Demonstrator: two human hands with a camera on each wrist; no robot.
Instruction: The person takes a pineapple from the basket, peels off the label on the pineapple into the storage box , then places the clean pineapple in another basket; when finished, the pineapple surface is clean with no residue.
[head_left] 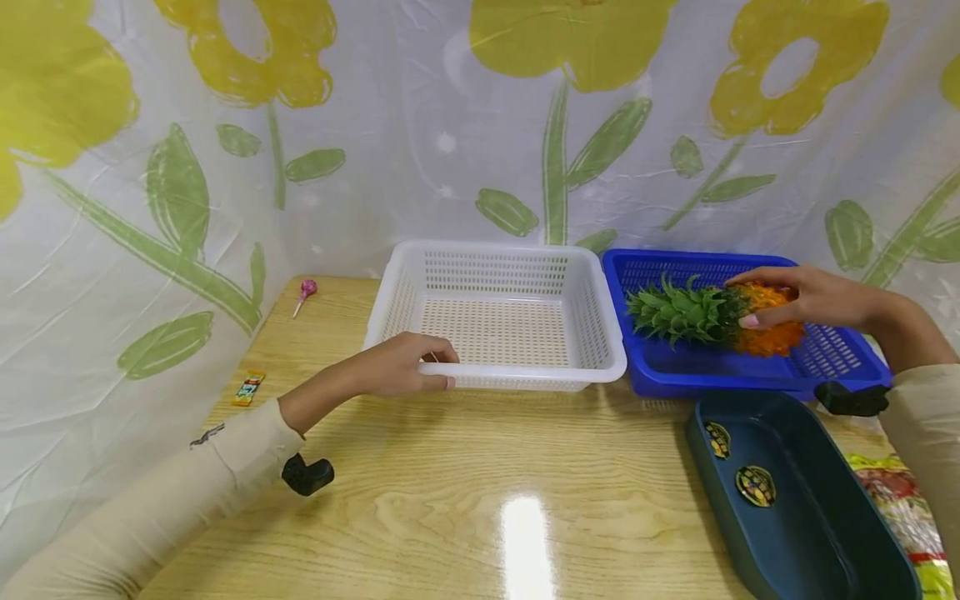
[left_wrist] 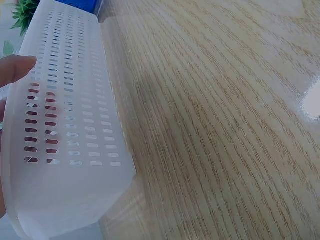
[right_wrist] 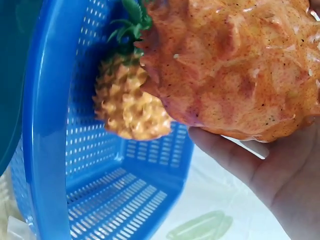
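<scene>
My left hand (head_left: pixel 408 362) grips the near rim of a white perforated basket (head_left: pixel 491 377), thumb outside and fingers over the edge. With my right hand (head_left: pixel 817 300) I hold an orange pineapple (right_wrist: pixel 235 65) by its body, over the blue basket (head_left: pixel 750 383). Its spiky green leaves (head_left: pixel 678 312) point left in the head view. Under it, a second, yellower pineapple (right_wrist: pixel 132 105) lies inside the blue basket, seen in the right wrist view. From the head, that lower fruit is mostly hidden by the held one.
A dark teal tray (head_left: pixel 810 500) with round gold-and-black stickers stands in front of the blue basket. Beside it lies a red and yellow packet (head_left: pixel 900 508). At the table's left are a lollipop (head_left: pixel 306 290) and a small orange wrapper (head_left: pixel 248 388). A flowered curtain (head_left: pixel 405 150) hangs behind.
</scene>
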